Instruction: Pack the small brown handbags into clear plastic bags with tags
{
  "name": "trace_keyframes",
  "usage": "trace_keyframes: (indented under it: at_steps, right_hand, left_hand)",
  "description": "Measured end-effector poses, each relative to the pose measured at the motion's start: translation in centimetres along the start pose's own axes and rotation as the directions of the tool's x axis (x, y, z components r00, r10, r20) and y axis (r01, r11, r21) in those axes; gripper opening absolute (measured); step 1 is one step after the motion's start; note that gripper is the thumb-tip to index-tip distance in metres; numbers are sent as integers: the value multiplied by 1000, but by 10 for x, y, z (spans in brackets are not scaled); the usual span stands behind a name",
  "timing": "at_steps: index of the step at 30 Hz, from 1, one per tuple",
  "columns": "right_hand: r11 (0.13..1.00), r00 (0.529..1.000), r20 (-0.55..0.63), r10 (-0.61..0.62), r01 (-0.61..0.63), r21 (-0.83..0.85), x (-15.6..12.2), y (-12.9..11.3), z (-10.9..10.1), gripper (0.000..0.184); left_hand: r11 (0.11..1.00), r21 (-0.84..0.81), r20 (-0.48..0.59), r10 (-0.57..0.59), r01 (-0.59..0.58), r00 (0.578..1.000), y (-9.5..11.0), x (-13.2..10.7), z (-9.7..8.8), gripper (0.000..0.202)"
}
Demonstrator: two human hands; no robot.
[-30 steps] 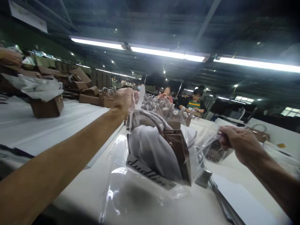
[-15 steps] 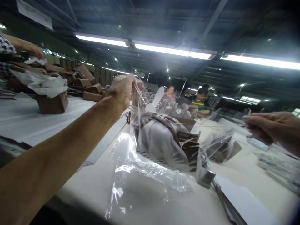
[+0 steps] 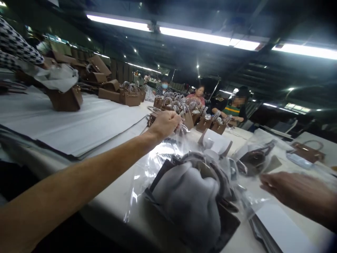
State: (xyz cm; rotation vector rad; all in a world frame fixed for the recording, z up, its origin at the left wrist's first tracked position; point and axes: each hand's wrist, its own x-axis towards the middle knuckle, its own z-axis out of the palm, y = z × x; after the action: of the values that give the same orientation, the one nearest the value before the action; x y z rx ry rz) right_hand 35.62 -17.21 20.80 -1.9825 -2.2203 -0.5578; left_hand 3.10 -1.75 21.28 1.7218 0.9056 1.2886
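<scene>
At the centre, my left hand (image 3: 167, 123) is closed on the gathered edge of a clear plastic bag (image 3: 139, 182). Below it, close to me, a dark brown handbag (image 3: 228, 225) lies tilted, with a pale grey-white soft wrapping (image 3: 184, 200) bulging over it and its handles upright behind. Plastic film covers at least part of this handbag; how far it lies inside cannot be made out. On the right, my right hand (image 3: 297, 193) is blurred, its fingers pinched together at the plastic's other side.
White sheets (image 3: 284, 225) lie at the right front. Another plastic-wrapped handbag (image 3: 255, 160) is behind them. Several brown handbags (image 3: 205, 123) stand farther back, with people beyond. At left, a person's checked sleeve (image 3: 18, 42) reaches over a brown handbag (image 3: 65, 100) with white paper.
My left hand has moved right and down with the plastic. My right hand is lower and farther left. The wrapped handbag now appears closer and lower, and the camera view has shifted.
</scene>
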Motion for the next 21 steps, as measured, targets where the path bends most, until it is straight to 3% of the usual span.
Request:
trace_keyframes:
  at_steps: [4, 6, 8, 9, 11, 13, 15, 17, 18, 19, 21]
  right_hand:
    - [970, 970, -116, -212, 223, 92, 12, -63, -37, 20]
    - [933, 949, -101, -299, 313, 178, 12, -88, -42, 18]
    - [904, 935, -65, -349, 354, 238, 9, -101, -37, 13]
    - [892, 930, -51, -363, 363, 269, 8, -104, -33, 14]
    - [870, 927, -46, -372, 366, 330, 7, -105, -26, 19]
    - [863, 942, -69, -329, 330, 384, 10, -107, -24, 16]
    - [843, 947, -120, -297, 319, 434, 14, -110, -26, 16]
    - [804, 931, -151, -333, 364, 470, 17, -113, -28, 19]
    - [778, 916, -157, -370, 398, 487, 17, -114, -28, 21]
    - [765, 909, -146, -390, 408, 499, 16, -113, -27, 22]
    - [790, 936, -80, -342, 333, 515, 10, -106, -22, 23]
  left_hand:
    - [997, 56, 17, 48, -49, 999, 16, 7, 8, 25]
    - [990, 112, 5, 90, -90, 996, 20, 7, 9, 28]
    - [946, 245, -36, 227, -212, 973, 21, 3, 10, 28]
    - [896, 328, -49, 334, -300, 941, 22, -1, 10, 26]
    - [737, 471, -26, 561, -485, 827, 25, -12, 10, 18]
    - [563, 511, 79, 722, -650, 688, 31, -31, 12, 12]
    - [373, 473, 250, 812, -798, 527, 36, -54, 16, 18]
    - [176, 398, 421, 837, -900, 350, 37, -76, 20, 27]
    - [98, 374, 482, 829, -922, 283, 37, -85, 22, 29]
    - [38, 366, 520, 820, -930, 239, 36, -92, 23, 30]
    - [-36, 378, 546, 816, -925, 191, 33, -97, 24, 29]
